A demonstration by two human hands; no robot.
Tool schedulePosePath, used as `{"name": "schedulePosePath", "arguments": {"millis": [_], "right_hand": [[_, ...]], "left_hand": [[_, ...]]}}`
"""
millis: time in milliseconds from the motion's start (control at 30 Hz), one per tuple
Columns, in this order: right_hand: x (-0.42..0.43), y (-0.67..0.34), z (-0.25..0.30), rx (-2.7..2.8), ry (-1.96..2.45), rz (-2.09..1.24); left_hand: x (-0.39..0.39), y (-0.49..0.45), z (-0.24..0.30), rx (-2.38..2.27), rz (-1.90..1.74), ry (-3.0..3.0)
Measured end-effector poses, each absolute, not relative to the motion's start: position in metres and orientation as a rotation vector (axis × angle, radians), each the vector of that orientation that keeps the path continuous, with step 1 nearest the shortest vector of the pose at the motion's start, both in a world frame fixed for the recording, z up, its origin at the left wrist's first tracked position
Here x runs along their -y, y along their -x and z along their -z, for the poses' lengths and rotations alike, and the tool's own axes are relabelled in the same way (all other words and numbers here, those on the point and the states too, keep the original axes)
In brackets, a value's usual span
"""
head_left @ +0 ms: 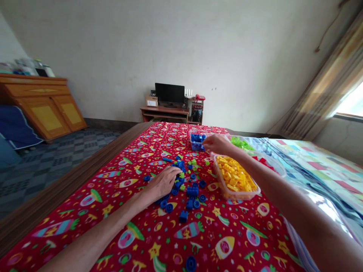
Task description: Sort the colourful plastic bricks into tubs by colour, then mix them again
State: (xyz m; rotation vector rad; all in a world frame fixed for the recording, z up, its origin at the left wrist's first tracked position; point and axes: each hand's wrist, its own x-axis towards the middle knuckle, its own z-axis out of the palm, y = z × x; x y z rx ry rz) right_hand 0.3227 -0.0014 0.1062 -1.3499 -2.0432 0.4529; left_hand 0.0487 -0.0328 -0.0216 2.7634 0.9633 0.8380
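Loose blue building blocks, with several blue wheels and small green blocks among them, lie in a pile on the red patterned cloth. My left hand rests at the pile's left side, fingers curled and pressed together, their tips beside a green block. What they grip, if anything, is hidden. Farther off, my right hand reaches to the near right rim of a clear plastic box with blue blocks in it. Its fingers are closed and point down; their content cannot be made out.
A clear tub of yellow blocks stands under my right forearm. Beyond it are green blocks and red blocks in containers. One blue wheel lies near the front. A desk with a monitor stands by the wall.
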Motion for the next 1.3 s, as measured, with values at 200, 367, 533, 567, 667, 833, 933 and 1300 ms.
{"name": "schedulePosePath", "arguments": {"millis": [200, 367, 533, 567, 667, 833, 933, 1300], "right_hand": [[0.012, -0.273, -0.061, 2.37, 1.322, -0.063], [0.009, -0.254, -0.047, 2.765, 1.5, 0.084], [0.012, -0.244, -0.041, 2.792, 1.502, 0.152], [0.014, -0.243, -0.041, 2.757, 1.515, 0.135], [0.028, -0.241, -0.042, 2.623, 1.572, 0.128], [0.058, -0.237, -0.046, 2.325, 1.58, 0.102], [0.068, -0.236, -0.049, 2.146, 1.567, 0.037], [0.075, -0.251, -0.071, 1.813, 1.678, -0.207]], "left_hand": [[0.035, -0.048, 0.022, -0.935, -0.871, -2.749], [0.034, -0.051, 0.021, -1.16, -0.989, -2.697], [0.038, -0.05, 0.019, -1.276, -0.796, -2.736], [0.038, -0.049, 0.019, -1.274, -0.759, -2.734], [0.037, -0.047, 0.018, -1.267, -0.712, -2.694], [0.031, -0.046, 0.015, -1.196, -0.749, -2.616], [0.03, -0.048, 0.009, -1.142, -0.832, -2.619], [0.032, -0.047, -0.014, -1.09, -0.926, -2.589]]}}
